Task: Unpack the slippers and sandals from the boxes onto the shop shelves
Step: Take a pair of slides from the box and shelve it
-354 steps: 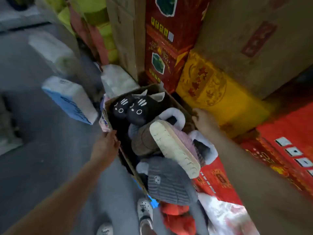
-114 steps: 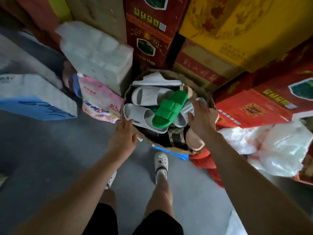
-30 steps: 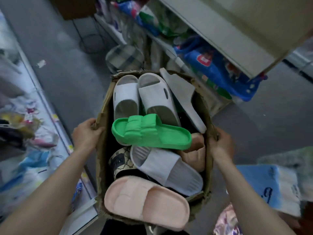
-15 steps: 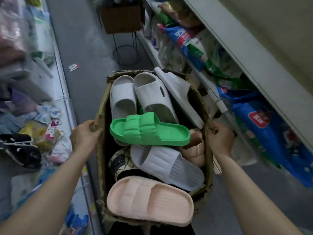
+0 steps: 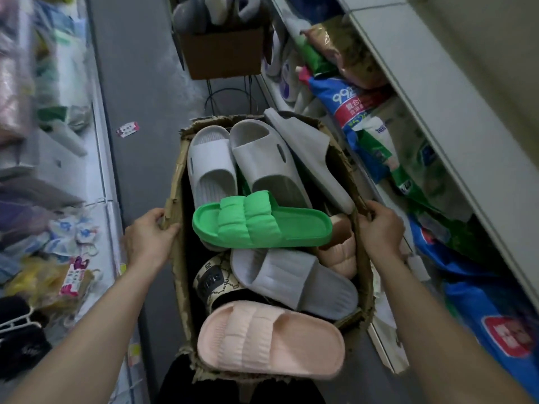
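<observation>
Cardboard box (image 5: 178,259) of slippers, held at centre between shelves at 9 and 3 o'clock. Left hand (image 5: 148,239) grips its left wall; right hand (image 5: 379,233) grips its right wall. Green slipper (image 5: 259,221) lies crosswise on top; pink slipper (image 5: 271,341) overhangs at 6 o'clock.

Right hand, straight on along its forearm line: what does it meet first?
The right hand grips the cardboard box by its right rim. Carried on, it likely meets the grey slipper leaning along that wall. Depth is unclear.
</observation>
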Tool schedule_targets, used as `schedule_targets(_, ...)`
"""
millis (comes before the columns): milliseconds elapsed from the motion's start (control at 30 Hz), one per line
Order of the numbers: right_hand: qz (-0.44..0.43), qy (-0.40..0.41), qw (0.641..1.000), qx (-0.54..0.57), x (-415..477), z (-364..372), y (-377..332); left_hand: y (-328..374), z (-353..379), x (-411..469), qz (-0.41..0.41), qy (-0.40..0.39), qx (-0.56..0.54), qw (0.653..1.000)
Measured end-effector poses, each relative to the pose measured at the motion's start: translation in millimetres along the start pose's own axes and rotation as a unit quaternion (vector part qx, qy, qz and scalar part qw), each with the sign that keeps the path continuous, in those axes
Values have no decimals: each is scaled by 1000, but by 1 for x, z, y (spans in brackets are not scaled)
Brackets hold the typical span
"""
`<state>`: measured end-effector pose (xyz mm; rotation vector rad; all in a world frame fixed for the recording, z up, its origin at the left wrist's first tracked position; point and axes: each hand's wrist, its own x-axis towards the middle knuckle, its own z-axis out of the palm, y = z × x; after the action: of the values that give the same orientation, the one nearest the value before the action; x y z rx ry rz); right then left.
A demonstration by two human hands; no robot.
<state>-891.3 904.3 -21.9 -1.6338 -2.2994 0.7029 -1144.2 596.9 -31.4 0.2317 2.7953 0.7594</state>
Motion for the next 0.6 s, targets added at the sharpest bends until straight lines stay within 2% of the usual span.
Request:
schedule_targets(300,6,-9,997,-83,150,50,-35,52,80,97,-29,-75,-14,997)
schedule_targets(600,18,-39,990,-132,242,79,-19,83,151,103,-48,-147,-18,988)
